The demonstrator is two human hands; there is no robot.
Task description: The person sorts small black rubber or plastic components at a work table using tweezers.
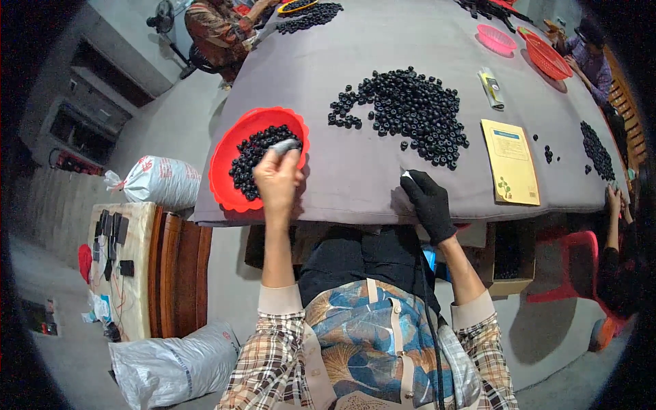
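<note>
My left hand (279, 181) is bare and reaches over a red scalloped bowl (222, 171), its fingers bent together. A pale grey cover or scrap (282, 146) shows at its fingertips; what they pinch, if anything, is hard to make out. Small round black parts (247, 160), which look like ring-shaped beads, fill much of the bowl. My right hand (429, 205) wears a black glove and rests closed at the table's near edge, with a small pale tip (406, 175) poking out between thumb and finger. Beyond it spreads a big pile of the same black parts (410, 109).
A yellow booklet (511, 164) and a small packet (491, 89) lie right of the pile on the grey-covered table (287, 75). Other people (219, 31) work around it, near pink (497, 39) and red baskets (547, 56). White sacks (171, 181) and a side table (140, 266) stand left.
</note>
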